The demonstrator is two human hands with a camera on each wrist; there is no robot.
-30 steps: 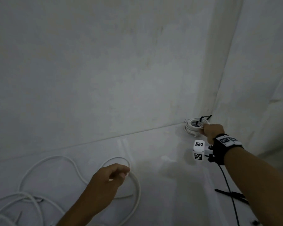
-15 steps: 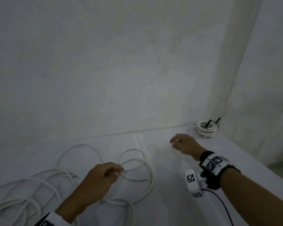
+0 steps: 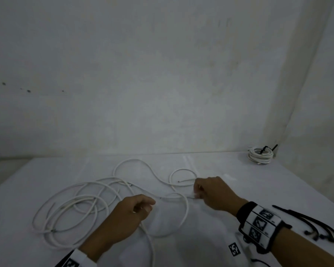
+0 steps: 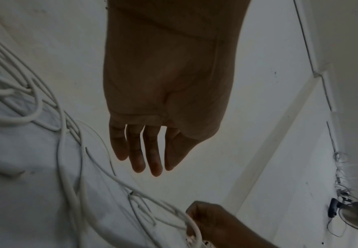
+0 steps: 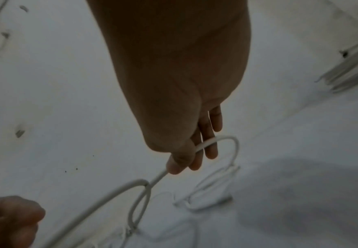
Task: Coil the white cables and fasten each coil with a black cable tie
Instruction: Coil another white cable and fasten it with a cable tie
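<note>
The head camera is looking forward and down over the tabletop [image 3: 229, 247]. Both wrist cameras are sitting close, facing along the fingers [image 4: 154, 161], sharing the loose cable [image 3: 185, 211].

Your loose cable [image 3: 112, 191] is white on a white counter [image 3: 210, 237]. At two o'clock, the white coil [image 3: 260, 155] wears a black tie [image 3: 266, 148]. Your right wristband [image 3: 259, 223] is black with black-and-white square markers; black ties [image 3: 312, 223] lie at four o'clock.

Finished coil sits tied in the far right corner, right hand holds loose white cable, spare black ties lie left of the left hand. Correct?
One error: the spare black ties lie right of the right hand, per the head view. The finished coil and the held loose white cable are as stated.
</note>
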